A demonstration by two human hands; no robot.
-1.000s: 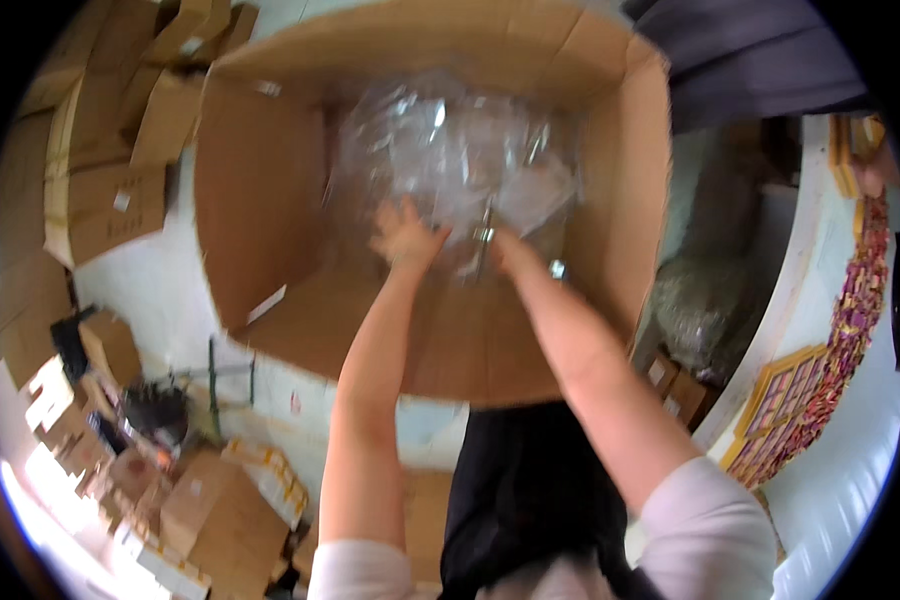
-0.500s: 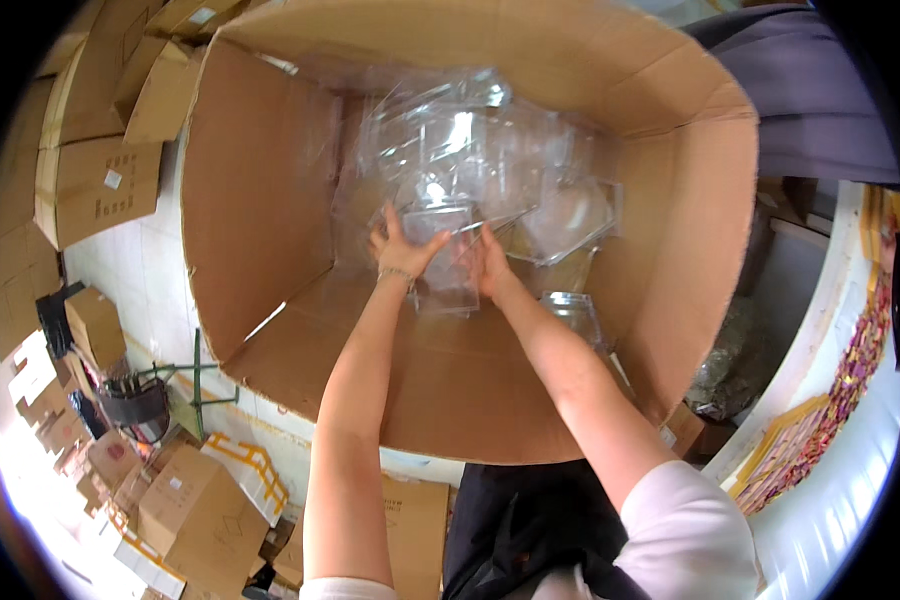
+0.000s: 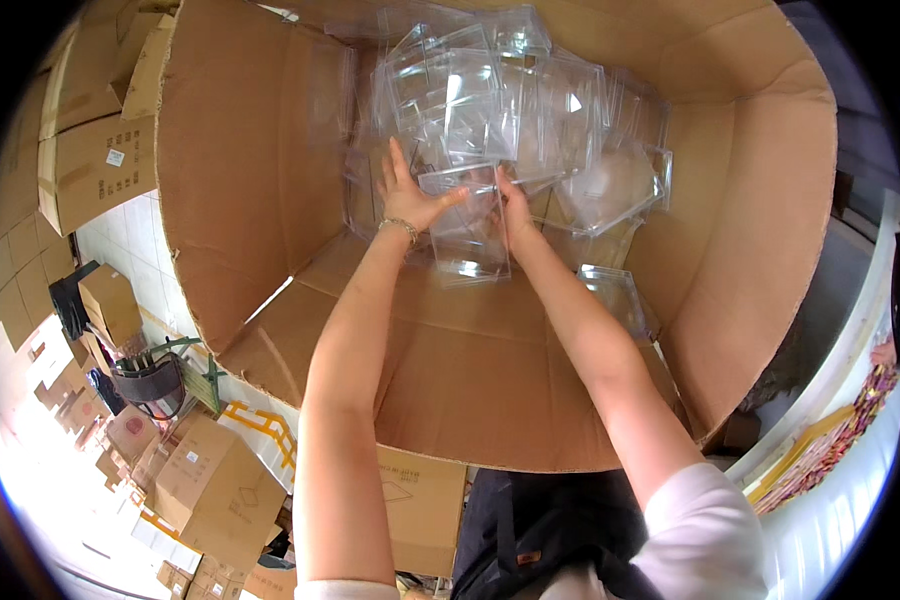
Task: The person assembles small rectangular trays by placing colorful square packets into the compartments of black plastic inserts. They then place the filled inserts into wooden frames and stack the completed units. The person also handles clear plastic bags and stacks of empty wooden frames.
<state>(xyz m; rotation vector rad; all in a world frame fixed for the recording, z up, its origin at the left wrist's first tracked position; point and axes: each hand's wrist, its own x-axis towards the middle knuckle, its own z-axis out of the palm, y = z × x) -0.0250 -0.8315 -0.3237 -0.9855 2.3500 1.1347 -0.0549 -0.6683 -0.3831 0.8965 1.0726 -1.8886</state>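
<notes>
Both my hands reach deep into a large cardboard box (image 3: 470,400) that holds a pile of clear, flat, square plastic cases (image 3: 565,110). My right hand (image 3: 513,208) grips a clear plastic case (image 3: 467,240) by its right edge, thumb on top, the other fingers partly hidden behind it. At the case's left side is my left hand (image 3: 412,200), its fingers stretched apart and its thumb lying at the case's upper part. That case is tilted, near the front of the pile. Another clear case (image 3: 615,295) leans by the box's near right corner, beside my right forearm.
High cardboard walls surround my arms on every side. More closed cartons (image 3: 100,170) are stacked at the far left, and others (image 3: 210,480) stand at the lower left. A dark tub-like container (image 3: 150,385) is on the left. Colourful stacked material (image 3: 830,440) sits at the right.
The view has shifted, so the box looks larger and higher. My right hand keeps its hold on the clear case, and my left fingers are stretched straighter beside it.
</notes>
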